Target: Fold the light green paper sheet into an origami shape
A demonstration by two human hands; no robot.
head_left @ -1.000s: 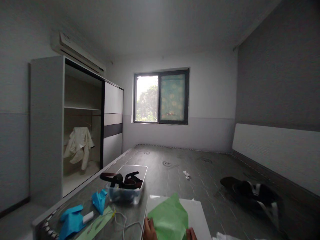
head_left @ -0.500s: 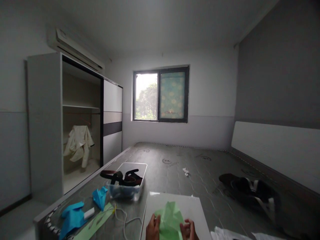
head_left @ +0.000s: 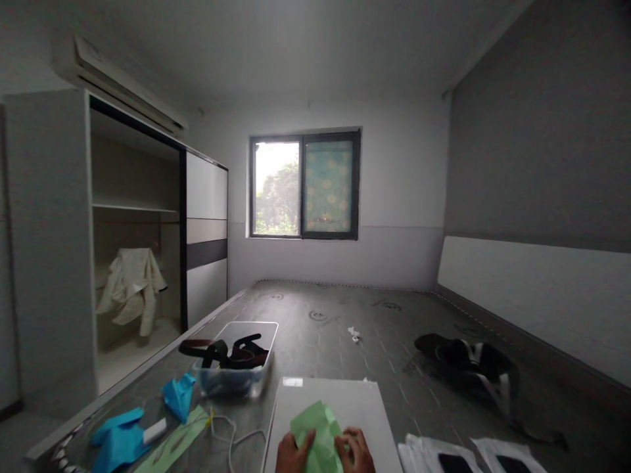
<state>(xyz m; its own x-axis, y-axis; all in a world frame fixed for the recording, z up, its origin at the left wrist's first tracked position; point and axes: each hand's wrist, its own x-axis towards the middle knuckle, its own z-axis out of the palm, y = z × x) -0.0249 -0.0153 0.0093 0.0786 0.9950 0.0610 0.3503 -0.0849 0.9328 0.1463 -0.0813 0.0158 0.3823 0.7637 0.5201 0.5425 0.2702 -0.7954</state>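
A creased sheet of light green paper [head_left: 318, 430] is held between my hands above a white board [head_left: 365, 401]. My left hand [head_left: 292, 453] grips its left side, the thumb lying on the paper's face. At the right edge, my right hand [head_left: 355, 452] has its fingers curled and pinching the paper. The sheet looks folded, with crease lines across it; its lower part runs out of view at the bottom.
Left of the board lie a cut green paper strip [head_left: 175, 437], blue folded paper pieces [head_left: 118, 437] and a white cable [head_left: 231, 433]. Behind them stands a clear plastic bin [head_left: 236, 381] with dark belts [head_left: 241, 351]. A black bag [head_left: 473, 368] and white packets [head_left: 438, 453] lie right.
The view has turned slightly right, so everything shifts left. My right hand has come in closer over the paper's right side, and the paper tilts a little differently.
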